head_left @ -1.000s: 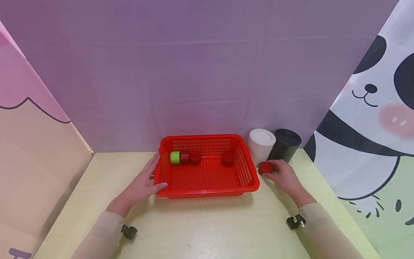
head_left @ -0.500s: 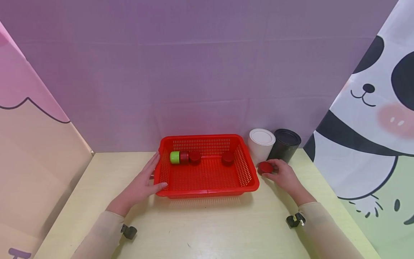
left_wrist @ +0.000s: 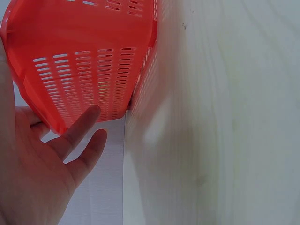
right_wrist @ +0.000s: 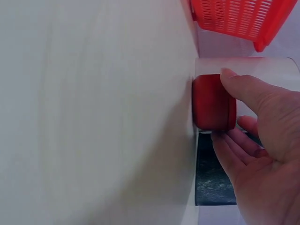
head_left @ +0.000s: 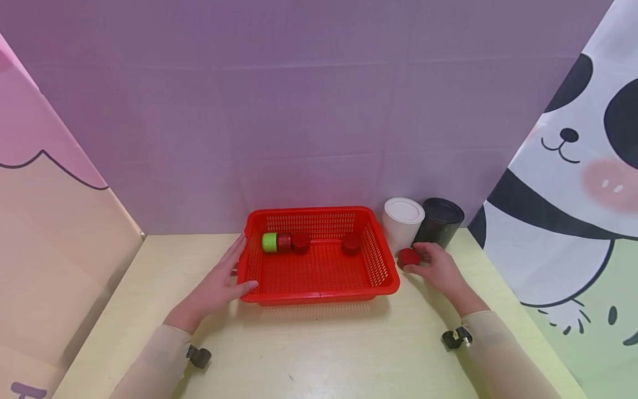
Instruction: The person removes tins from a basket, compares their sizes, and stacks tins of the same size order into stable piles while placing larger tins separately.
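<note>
My left hand (head_left: 217,285) rests on the left end of a red plastic basket (head_left: 319,295), its thumb over the rim and its fingers spread straight. In the left wrist view, two fingers of the left hand (left_wrist: 42,164) stand apart from the basket's slotted wall (left_wrist: 84,70). On the table right of the basket stands a small red round jar (head_left: 409,257). My right hand (head_left: 441,272) holds it between thumb and fingers. From the right wrist, the jar (right_wrist: 211,103) shows upright on the tabletop, thumb on one side, fingertips on the other.
A white canister (head_left: 402,224) and a black canister (head_left: 441,221) stand behind the right hand. Inside the basket lie a green-and-red piece (head_left: 275,242) and two more red round jars, one at centre-left (head_left: 300,243) and one at right (head_left: 351,244). A wall hanging closes the back.
The right hand has shifted slightly, with its fingertips a little farther round the back of the jar. The left hand, the basket and its contents have stayed put.
</note>
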The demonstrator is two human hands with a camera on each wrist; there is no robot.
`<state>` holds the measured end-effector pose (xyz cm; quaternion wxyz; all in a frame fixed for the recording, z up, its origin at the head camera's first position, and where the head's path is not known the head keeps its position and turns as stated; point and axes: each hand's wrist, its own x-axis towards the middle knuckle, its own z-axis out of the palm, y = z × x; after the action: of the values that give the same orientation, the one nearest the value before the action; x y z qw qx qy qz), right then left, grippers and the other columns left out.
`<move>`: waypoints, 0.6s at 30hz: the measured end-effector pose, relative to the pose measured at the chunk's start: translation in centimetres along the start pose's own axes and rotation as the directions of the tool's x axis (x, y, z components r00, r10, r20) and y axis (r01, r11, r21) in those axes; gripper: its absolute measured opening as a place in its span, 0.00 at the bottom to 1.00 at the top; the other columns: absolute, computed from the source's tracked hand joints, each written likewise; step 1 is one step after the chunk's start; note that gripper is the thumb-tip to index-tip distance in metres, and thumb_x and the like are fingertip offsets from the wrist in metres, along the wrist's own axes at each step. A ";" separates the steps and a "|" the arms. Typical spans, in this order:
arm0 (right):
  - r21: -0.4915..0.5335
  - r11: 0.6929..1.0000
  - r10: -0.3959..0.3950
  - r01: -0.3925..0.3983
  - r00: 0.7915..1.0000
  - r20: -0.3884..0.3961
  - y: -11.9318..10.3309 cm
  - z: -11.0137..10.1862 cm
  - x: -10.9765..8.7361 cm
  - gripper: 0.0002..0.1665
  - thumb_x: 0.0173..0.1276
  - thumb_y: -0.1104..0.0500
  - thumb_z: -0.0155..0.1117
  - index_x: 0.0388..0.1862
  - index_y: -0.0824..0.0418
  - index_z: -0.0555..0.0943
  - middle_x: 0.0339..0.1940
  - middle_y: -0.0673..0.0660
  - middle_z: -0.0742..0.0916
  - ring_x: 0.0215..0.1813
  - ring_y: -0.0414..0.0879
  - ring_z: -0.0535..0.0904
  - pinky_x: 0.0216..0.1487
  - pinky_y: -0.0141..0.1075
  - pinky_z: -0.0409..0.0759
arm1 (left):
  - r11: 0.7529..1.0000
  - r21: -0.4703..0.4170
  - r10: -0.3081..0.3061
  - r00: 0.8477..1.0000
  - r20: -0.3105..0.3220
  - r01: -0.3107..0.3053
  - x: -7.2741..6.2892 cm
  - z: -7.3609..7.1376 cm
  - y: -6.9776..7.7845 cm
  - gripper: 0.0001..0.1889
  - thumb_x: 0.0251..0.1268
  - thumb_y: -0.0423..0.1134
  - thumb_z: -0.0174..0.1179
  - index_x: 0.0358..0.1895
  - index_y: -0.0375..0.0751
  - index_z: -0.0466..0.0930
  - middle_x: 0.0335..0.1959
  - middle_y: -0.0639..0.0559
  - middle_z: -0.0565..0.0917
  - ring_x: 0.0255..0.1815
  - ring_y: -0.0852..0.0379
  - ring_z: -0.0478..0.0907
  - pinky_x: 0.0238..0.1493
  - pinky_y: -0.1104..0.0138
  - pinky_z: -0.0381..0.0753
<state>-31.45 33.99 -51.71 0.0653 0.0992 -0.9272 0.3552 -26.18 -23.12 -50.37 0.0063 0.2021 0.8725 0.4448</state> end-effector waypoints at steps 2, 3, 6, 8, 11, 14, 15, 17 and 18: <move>0.014 1.000 0.002 -0.002 1.000 -0.006 -0.1 -0.2 0.0 0.37 0.69 0.62 0.83 0.70 0.76 0.77 0.62 0.75 0.82 0.63 0.75 0.84 0.68 0.65 0.82 | 1.000 0.002 -0.002 1.000 0.001 0.002 0.0 0.0 0.0 0.61 0.70 0.45 0.76 0.94 0.54 0.39 0.94 0.54 0.42 0.84 0.38 0.62 0.63 0.47 0.89; 0.023 1.000 0.005 -0.005 1.000 -0.006 -0.2 -0.3 0.0 0.37 0.70 0.62 0.83 0.70 0.76 0.76 0.62 0.74 0.81 0.64 0.75 0.84 0.68 0.65 0.82 | 1.000 0.002 -0.001 1.000 0.001 0.001 0.0 0.0 0.0 0.61 0.71 0.45 0.76 0.94 0.54 0.39 0.94 0.54 0.42 0.85 0.38 0.62 0.63 0.47 0.89; 0.027 1.000 0.005 -0.004 1.000 -0.017 -0.3 -0.6 0.0 0.34 0.72 0.62 0.81 0.69 0.74 0.77 0.63 0.74 0.82 0.64 0.74 0.83 0.68 0.65 0.82 | 1.000 0.003 0.002 1.000 0.000 -0.002 0.0 -0.1 0.0 0.60 0.71 0.45 0.76 0.94 0.54 0.39 0.94 0.54 0.41 0.85 0.38 0.61 0.64 0.46 0.88; 0.025 1.000 0.002 -0.001 1.000 -0.028 -0.5 -0.7 -0.1 0.32 0.72 0.62 0.81 0.68 0.74 0.78 0.62 0.73 0.82 0.64 0.73 0.83 0.69 0.65 0.82 | 1.000 0.003 0.005 1.000 0.000 -0.005 0.0 -0.1 0.0 0.60 0.71 0.45 0.76 0.94 0.54 0.39 0.94 0.54 0.41 0.85 0.38 0.61 0.64 0.46 0.88; 0.018 1.000 -0.015 0.016 0.998 -0.061 -0.6 -0.9 -0.1 0.28 0.73 0.63 0.80 0.65 0.73 0.80 0.61 0.71 0.83 0.63 0.71 0.82 0.68 0.66 0.82 | 1.000 0.005 0.004 1.000 0.001 -0.004 0.0 -0.1 0.1 0.61 0.71 0.46 0.77 0.94 0.54 0.39 0.94 0.53 0.42 0.85 0.37 0.62 0.64 0.46 0.88; 0.021 0.999 -0.026 0.028 0.996 -0.086 -0.9 -1.0 -0.2 0.26 0.73 0.63 0.80 0.63 0.73 0.81 0.59 0.70 0.83 0.62 0.70 0.83 0.67 0.66 0.83 | 1.000 0.005 0.000 1.000 0.003 0.000 0.0 -0.2 0.1 0.61 0.70 0.46 0.77 0.94 0.54 0.39 0.94 0.53 0.42 0.84 0.37 0.63 0.63 0.46 0.89; 0.020 0.999 -0.033 0.035 0.995 -0.095 -1.0 -1.0 -0.2 0.25 0.73 0.63 0.80 0.62 0.73 0.81 0.58 0.70 0.83 0.61 0.70 0.84 0.66 0.65 0.84 | 1.000 0.005 -0.002 1.000 0.004 0.002 -0.1 -0.2 0.1 0.61 0.70 0.47 0.77 0.94 0.54 0.39 0.94 0.53 0.42 0.84 0.37 0.64 0.63 0.47 0.89; 0.019 0.999 -0.036 0.038 0.993 -0.108 -1.3 -1.1 -0.1 0.24 0.74 0.63 0.79 0.61 0.72 0.82 0.58 0.70 0.83 0.60 0.69 0.86 0.64 0.63 0.85 | 1.000 0.002 -0.005 1.000 0.005 0.005 -0.1 -0.2 0.1 0.61 0.70 0.46 0.77 0.94 0.54 0.39 0.94 0.53 0.42 0.83 0.36 0.64 0.62 0.47 0.89; 0.018 0.999 -0.036 0.038 0.993 -0.113 -1.5 -1.2 -0.1 0.24 0.74 0.62 0.79 0.61 0.72 0.82 0.58 0.70 0.83 0.59 0.69 0.87 0.63 0.60 0.87 | 1.000 0.000 -0.006 1.000 0.005 0.006 -0.1 -0.2 0.1 0.61 0.70 0.46 0.77 0.94 0.55 0.39 0.94 0.53 0.42 0.83 0.36 0.64 0.62 0.47 0.89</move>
<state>-30.93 33.71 -49.94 0.1232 0.0967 -0.9164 0.3683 -26.11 -23.23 -50.21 0.0099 0.2007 0.8730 0.4444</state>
